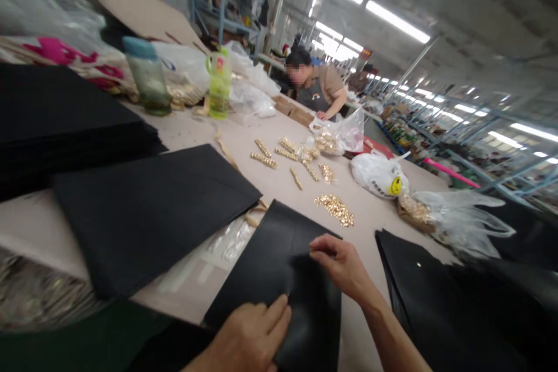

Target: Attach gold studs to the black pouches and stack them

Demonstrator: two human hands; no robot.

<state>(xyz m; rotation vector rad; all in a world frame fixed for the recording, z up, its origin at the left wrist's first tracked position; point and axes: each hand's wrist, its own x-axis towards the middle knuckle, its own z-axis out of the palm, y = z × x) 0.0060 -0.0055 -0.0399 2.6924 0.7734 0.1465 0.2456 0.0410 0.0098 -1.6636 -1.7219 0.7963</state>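
A black sheet (279, 256) lies on the table in front of me. My left hand (257, 328) rests on its lower part, fingers together, with something tiny at the fingertips that I cannot make out. Above the sheet's upper right part, my right hand (337, 258) has thumb and index finger pinched; anything between them is too small to name. Beyond the sheet lies a loose pile of small gold pieces (337, 210), with a smaller gold pile (326, 172) and several gold strips (263, 160) farther back.
Black sheets (157, 209) and a thick black stack (65, 110) lie left; more black sheets (427, 279) lie right. Bottles (219, 87) stand at the back left. Plastic bags (377, 174) line the far right edge. A person (320, 84) leans over the table's far end.
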